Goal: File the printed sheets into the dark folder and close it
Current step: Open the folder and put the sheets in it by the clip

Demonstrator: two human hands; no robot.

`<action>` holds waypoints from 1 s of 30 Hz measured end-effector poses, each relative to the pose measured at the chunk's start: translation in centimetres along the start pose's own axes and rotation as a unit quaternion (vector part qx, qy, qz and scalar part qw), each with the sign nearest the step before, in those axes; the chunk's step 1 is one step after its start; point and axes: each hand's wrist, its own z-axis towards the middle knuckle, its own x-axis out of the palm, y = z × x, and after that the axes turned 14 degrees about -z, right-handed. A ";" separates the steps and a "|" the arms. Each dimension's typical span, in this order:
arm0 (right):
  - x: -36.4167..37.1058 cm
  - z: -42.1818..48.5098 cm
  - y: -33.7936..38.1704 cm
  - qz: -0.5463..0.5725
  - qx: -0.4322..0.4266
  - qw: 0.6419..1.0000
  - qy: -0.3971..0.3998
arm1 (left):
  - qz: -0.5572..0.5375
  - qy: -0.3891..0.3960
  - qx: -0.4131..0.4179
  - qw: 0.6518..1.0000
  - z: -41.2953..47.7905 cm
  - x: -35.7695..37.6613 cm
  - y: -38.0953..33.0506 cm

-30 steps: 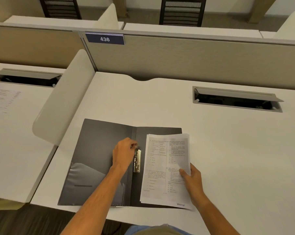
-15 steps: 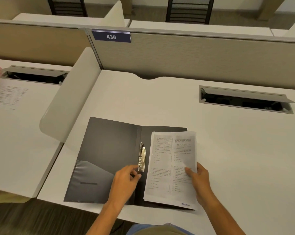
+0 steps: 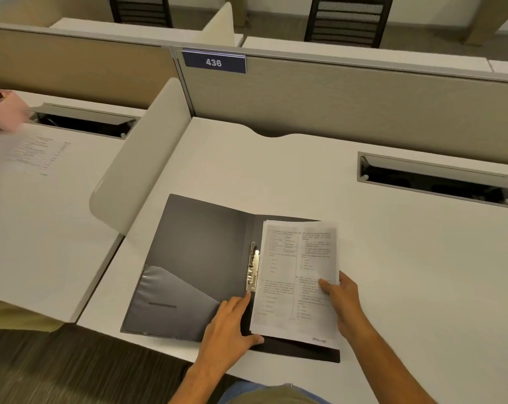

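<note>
A dark grey folder (image 3: 200,252) lies open on the white desk near its front edge, with a clear pocket on its left flap and a metal spring clip (image 3: 253,265) along the spine. A stack of printed sheets (image 3: 298,275) rests on the right flap, a little to the right of the clip. My right hand (image 3: 341,301) grips the stack's right edge, thumb on top. My left hand (image 3: 232,325) lies flat at the folder's lower spine, fingers apart, its fingertips and thumb touching the left edge and bottom-left corner of the sheets, just below the clip.
A cable slot (image 3: 433,182) with a raised lid is set into the desk at the back right. A curved white divider (image 3: 142,158) separates the left desk, where another printed sheet (image 3: 34,153) lies. A beige partition with a "436" label (image 3: 214,62) runs behind.
My left hand has left the clip and slid down the spine to the sheets' bottom-left corner. The right hand still holds the stack, which has barely moved.
</note>
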 end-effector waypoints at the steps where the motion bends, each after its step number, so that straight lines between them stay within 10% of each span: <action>1: -0.1 0.0 0.1 0.004 0.003 1.000 0.003 | 0.001 0.001 0.002 1.000 0.0 0.0 0.2; 30: 1.8 1.1 -2.3 -0.074 -0.004 0.995 -0.073 | 0.085 0.000 0.090 0.992 -0.7 1.7 2.1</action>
